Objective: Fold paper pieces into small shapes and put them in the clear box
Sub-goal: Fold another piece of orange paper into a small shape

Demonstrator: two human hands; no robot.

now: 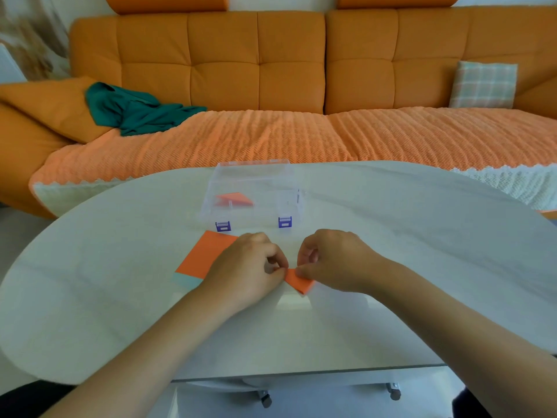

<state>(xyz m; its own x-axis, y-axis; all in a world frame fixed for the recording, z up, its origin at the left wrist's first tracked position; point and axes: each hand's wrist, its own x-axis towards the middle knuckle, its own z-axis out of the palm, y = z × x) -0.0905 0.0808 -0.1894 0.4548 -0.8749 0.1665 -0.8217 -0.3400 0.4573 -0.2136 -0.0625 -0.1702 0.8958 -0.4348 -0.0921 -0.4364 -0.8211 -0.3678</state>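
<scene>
Orange against off-white bench point(120, 297).
Orange folded paper point(298, 283), orange sheet point(208, 254), pale blue sheet point(187, 280), purple latches point(223, 226), teal cloth point(135, 110), checked cushion point(483, 84).

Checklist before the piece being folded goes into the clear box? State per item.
1. Grip: left hand and right hand both pinch the orange paper piece with their fingers: ok.
2. Fold finished: the hands cover much of the piece: cannot tell.
3. Clear box open on top: the transparent walls hide where the lid is: cannot tell.
4. Room inside: one folded orange shape lies in the left part, with free space beside it: ok.
5. Path: nothing stands on the table between the hands and the box: ok.
6. Next sheet: an orange sheet lies partly under the left hand: ok.
</scene>
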